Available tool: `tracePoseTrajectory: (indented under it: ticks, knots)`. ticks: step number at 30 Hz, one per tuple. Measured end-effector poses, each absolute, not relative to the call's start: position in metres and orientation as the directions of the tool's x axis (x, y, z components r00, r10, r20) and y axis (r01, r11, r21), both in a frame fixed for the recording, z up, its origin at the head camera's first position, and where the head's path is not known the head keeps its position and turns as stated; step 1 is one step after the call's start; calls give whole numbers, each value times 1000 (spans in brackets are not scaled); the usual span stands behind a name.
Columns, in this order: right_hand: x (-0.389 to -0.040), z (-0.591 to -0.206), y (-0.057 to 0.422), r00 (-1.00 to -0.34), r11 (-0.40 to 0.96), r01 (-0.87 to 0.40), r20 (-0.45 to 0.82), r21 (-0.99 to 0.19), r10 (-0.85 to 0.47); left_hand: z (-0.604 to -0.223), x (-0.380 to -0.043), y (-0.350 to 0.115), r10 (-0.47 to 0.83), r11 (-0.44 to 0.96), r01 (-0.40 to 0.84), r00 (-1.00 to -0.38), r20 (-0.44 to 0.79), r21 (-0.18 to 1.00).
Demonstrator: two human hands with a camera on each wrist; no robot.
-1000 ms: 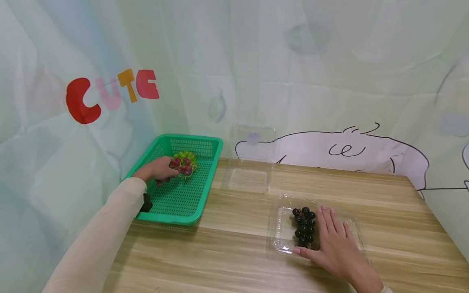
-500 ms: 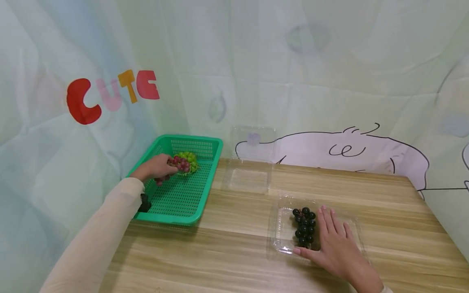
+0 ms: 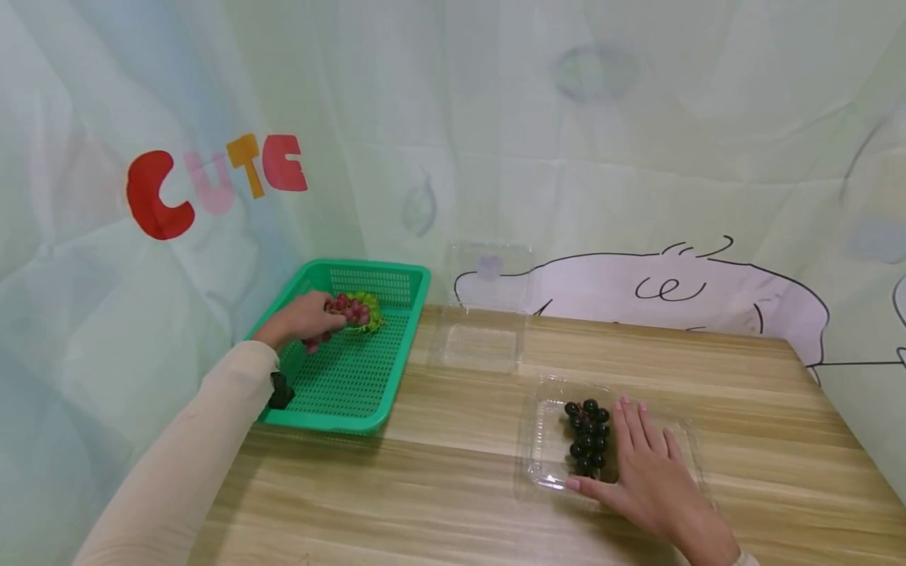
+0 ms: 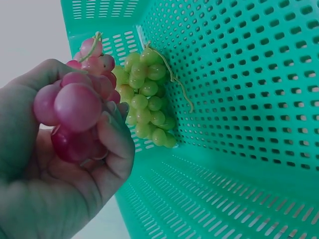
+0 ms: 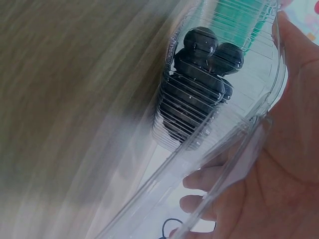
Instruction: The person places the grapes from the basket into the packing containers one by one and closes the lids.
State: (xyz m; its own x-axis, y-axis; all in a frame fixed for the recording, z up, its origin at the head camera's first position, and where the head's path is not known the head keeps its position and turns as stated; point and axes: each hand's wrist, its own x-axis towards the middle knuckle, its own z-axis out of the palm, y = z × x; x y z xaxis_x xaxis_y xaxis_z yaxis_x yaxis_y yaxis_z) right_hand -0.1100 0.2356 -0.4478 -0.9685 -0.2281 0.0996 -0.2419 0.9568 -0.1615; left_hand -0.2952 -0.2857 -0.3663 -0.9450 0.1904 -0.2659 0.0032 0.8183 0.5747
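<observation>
My left hand (image 3: 304,316) grips a bunch of red grapes (image 4: 77,107), fingers and thumb curled around it, over the green plastic basket (image 3: 402,369). Inside that basket, just past the red grapes, lies a bunch of green grapes (image 4: 147,99) with a pale stem. On the right, my right hand (image 3: 658,483) rests with straight fingers on a clear plastic clamshell box (image 3: 548,440). A bunch of black grapes (image 3: 587,432) lies in its left half, beside my thumb. The right wrist view shows the palm (image 5: 289,154) against the clear plastic and the dark grapes through the ridged wall.
A second clear clamshell box (image 3: 481,346) stands open at the back of the wooden table (image 3: 439,487), its lid upright near the curtain (image 3: 425,94). A small black block (image 3: 281,391) hangs under the left cuff at the basket's near corner.
My left hand has risen slightly with the red grapes, which now overlap more of the green bunch in the head view. The right hand and both boxes have stayed put.
</observation>
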Motion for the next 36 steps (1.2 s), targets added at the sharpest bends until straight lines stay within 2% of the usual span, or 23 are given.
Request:
tracePoseTrajectory:
  ticks: [25, 36]
  knots:
    - [-109, -447, 236, -963, 951, -259, 118, -169, -241, -351, -291, -270, 198, 752, 1, -954, -224, 659]
    - [-108, -447, 236, -964, 952, -257, 115, -168, -240, -341, -286, -257, 216, 757, 37, -956, -196, 653]
